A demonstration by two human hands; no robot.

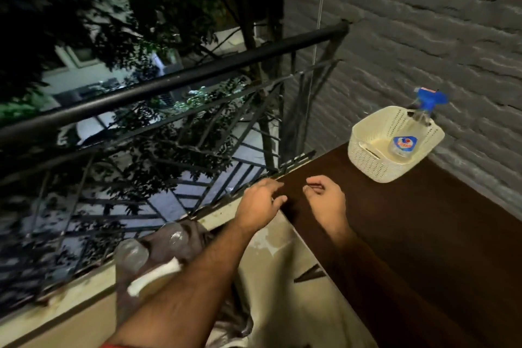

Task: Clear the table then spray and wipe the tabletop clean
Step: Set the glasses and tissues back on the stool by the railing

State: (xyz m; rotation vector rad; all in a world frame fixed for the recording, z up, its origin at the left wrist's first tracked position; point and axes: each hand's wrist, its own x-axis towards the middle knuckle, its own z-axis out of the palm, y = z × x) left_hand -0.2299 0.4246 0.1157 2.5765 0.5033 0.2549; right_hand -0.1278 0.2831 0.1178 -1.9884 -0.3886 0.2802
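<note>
Both hands hover at the dark tabletop's (423, 234) left edge: left hand (261, 202) with fingers spread and relaxed, holding nothing; right hand (324, 196) loosely curled, also holding nothing. At the far right end, a cream basket (367, 161) holds a blue-topped spray bottle (418, 121), leaning against the basket's far rim beside the brick wall (423, 22).

Dim night scene, warm light on the surface (409, 234); left of it motion-blurred, dark; bowed railing (169, 85).
</note>
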